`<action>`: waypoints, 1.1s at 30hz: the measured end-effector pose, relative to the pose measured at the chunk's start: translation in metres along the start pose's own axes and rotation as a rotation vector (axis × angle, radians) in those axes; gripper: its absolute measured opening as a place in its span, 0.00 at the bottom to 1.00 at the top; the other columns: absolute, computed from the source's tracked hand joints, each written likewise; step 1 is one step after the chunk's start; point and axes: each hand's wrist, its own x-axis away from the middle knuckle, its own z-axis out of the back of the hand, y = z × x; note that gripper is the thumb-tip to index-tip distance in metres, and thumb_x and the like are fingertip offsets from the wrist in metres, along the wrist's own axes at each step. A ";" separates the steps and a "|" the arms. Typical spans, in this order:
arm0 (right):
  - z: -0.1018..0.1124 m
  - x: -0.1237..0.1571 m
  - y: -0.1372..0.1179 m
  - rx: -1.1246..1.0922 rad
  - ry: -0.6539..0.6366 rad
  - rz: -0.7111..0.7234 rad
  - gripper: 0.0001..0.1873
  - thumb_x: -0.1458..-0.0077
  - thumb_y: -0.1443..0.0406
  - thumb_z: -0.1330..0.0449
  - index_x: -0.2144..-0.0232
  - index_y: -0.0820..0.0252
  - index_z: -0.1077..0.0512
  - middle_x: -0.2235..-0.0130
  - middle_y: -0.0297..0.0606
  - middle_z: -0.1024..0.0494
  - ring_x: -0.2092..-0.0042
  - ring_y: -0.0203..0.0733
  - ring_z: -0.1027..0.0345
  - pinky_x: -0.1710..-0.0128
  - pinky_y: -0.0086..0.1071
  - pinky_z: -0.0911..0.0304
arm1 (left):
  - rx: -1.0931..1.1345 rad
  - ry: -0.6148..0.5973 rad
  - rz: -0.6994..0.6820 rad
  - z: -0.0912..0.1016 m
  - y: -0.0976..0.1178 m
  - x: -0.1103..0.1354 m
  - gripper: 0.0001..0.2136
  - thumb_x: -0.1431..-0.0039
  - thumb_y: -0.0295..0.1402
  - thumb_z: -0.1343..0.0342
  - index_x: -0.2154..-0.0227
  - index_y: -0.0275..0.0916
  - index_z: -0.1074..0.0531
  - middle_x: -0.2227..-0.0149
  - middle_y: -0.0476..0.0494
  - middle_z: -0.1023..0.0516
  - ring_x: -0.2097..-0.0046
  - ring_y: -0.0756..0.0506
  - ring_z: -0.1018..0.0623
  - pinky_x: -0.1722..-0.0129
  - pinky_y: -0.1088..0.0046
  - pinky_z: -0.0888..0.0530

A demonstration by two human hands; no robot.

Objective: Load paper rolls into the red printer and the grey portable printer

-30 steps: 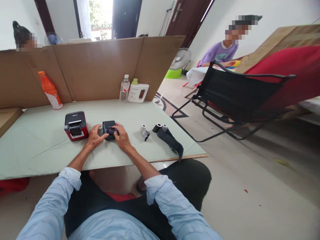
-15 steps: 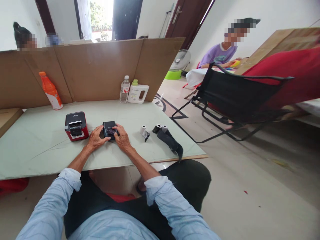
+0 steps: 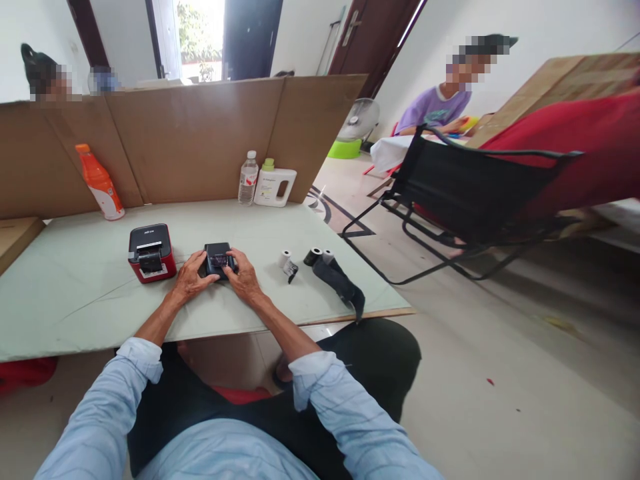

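Note:
A small black device (image 3: 219, 248), which looks like a portable receipt printer, rests on the pale green tabletop (image 3: 115, 320). My left hand (image 3: 190, 277) grips its left side, with the thumb along the near edge. On its right side, my right hand (image 3: 243, 275) holds it too, fingers and thumb at the dark window on top. To the left stands a larger black-and-red printer (image 3: 151, 250). A white paper roll (image 3: 285, 257) with a loose printed end lies right of my hands. Beyond it are a black-looking roll (image 3: 313, 256) and a long dark strip (image 3: 340, 280).
Along the cardboard screen (image 3: 200, 147) stand an orange bottle (image 3: 99, 181), a clear water bottle (image 3: 248, 178) and a white jug (image 3: 274, 185). A black folding chair (image 3: 465, 180) and a person in purple (image 3: 433, 110) are to the right.
Both hands stay on the small black printer, with only a slight shift of the right fingers on its top. The whole view has moved a little.

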 end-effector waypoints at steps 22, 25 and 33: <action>0.003 0.005 -0.007 0.160 -0.079 -0.018 0.41 0.38 0.53 0.34 0.29 0.60 0.39 0.33 0.56 0.29 0.32 0.61 0.34 0.31 0.57 0.37 | 0.118 0.022 0.186 0.016 0.002 -0.044 0.12 0.36 0.31 0.43 0.56 0.38 0.16 0.48 0.37 0.15 0.44 0.38 0.18 0.38 0.58 0.24; 0.003 0.004 -0.009 0.162 -0.088 -0.013 0.41 0.38 0.53 0.34 0.29 0.61 0.39 0.33 0.56 0.29 0.32 0.60 0.34 0.31 0.55 0.37 | 0.112 -0.010 0.211 0.018 0.004 -0.051 0.12 0.36 0.32 0.44 0.60 0.38 0.15 0.53 0.39 0.13 0.49 0.39 0.17 0.43 0.61 0.22; 0.002 0.002 -0.008 0.157 -0.097 -0.017 0.44 0.39 0.53 0.33 0.28 0.60 0.41 0.32 0.56 0.31 0.32 0.61 0.35 0.31 0.56 0.37 | 0.348 -0.038 0.540 0.017 0.011 -0.060 0.17 0.36 0.32 0.44 0.49 0.34 0.16 0.69 0.48 0.17 0.68 0.46 0.20 0.72 0.76 0.25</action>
